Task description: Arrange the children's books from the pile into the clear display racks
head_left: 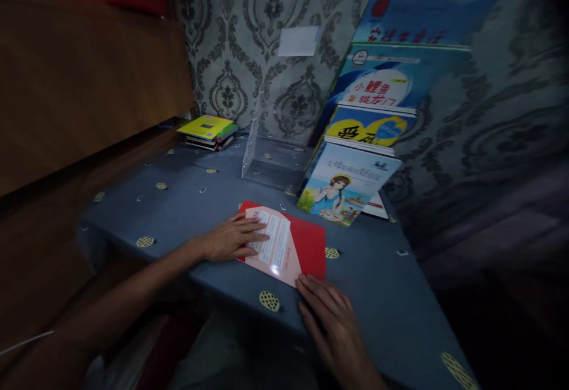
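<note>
A thin red and pink book (307,245) lies flat on the patterned blue tablecloth, close to the table's front edge. Across its left side rests my left hand (231,237), fingers stretched out over the cover. My right hand (331,313) touches the book's lower right corner with its fingertips, the fingers extended and the palm low over the cloth. Printed text in white bands shows between the hands, with a bright glare spot near the bottom edge.
Behind the book stands a clear acrylic rack (278,165). Right of it, several picture books (351,182) lean in a stepped stack. A small book pile (207,129) sits at the back left, beside a wooden panel (89,76). Patterned wallpaper (226,88) backs the table.
</note>
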`<state>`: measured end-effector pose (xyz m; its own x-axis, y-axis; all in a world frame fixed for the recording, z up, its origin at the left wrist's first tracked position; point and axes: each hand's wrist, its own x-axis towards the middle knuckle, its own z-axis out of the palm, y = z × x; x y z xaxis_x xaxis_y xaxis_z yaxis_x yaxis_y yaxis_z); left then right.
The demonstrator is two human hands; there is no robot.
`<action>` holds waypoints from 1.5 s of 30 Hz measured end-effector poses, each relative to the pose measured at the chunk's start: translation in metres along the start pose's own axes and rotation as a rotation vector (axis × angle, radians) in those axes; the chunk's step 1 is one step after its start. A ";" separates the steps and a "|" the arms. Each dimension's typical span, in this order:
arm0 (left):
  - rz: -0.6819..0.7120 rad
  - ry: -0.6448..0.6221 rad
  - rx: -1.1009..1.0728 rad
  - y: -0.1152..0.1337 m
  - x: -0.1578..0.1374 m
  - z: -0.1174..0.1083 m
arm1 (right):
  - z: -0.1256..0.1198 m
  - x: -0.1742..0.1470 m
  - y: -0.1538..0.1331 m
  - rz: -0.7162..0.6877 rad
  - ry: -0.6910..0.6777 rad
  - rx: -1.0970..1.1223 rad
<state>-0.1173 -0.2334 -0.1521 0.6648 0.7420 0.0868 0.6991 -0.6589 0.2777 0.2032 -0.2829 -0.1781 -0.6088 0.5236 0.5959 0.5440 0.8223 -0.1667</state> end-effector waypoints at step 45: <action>-0.410 -0.062 0.036 0.067 0.007 -0.016 | -0.035 0.053 0.041 0.885 -0.263 1.162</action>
<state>-0.0697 -0.2705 -0.1174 0.3429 0.9357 -0.0825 0.9175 -0.3148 0.2431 0.2136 -0.2297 -0.1254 -0.4878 0.8570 -0.1665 0.1067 -0.1307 -0.9857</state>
